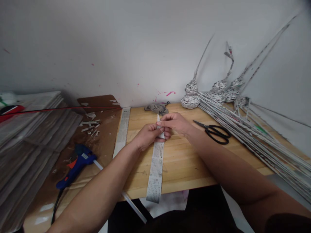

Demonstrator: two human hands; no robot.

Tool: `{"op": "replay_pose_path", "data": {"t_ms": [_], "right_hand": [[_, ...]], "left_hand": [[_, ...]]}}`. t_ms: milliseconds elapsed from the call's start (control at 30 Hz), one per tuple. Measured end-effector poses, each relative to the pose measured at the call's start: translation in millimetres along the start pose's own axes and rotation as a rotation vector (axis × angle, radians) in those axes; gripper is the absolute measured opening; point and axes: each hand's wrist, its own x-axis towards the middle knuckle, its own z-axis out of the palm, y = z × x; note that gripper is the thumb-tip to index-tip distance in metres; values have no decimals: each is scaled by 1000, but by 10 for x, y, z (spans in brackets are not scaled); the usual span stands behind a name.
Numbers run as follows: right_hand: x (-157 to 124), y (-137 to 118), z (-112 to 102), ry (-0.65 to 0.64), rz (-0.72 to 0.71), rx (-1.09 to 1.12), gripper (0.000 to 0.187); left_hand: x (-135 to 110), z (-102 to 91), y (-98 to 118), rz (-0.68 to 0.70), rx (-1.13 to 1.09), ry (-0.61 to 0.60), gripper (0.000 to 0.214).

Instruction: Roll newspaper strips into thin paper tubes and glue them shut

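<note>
A long strip of newspaper [156, 161] runs toward me down the wooden table, its near end hanging over the front edge. My left hand [149, 136] pinches the strip close to its far end, thumb on top. Right beside it, my right hand [175, 123] grips the same end between thumb and fingers. The tip there narrows to a point that sticks up above the fingers. Some fingertips are hidden behind the paper. Another flat newspaper strip [122, 127] lies to the left on the table.
Black scissors [213, 131] lie right of my hands. Thin paper rods [233, 129] and gourd-shaped woven paper pieces [190, 95] fill the right side. At left are a blue glue gun [77, 166], paper scraps [91, 126] and stacked newspapers [36, 139]. A grey cloth [156, 108] rests by the wall.
</note>
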Motion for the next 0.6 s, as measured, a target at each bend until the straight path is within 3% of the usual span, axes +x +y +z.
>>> {"op": "replay_pose_path", "data": {"t_ms": [333,600], "right_hand": [[-6,0,28,30,41,79,37],[-6,59,51,-13,16,95,39]], "left_hand": [[-38,44,39,13,61,48,38],[-34,58,27,-25,14,-1,35]]}}
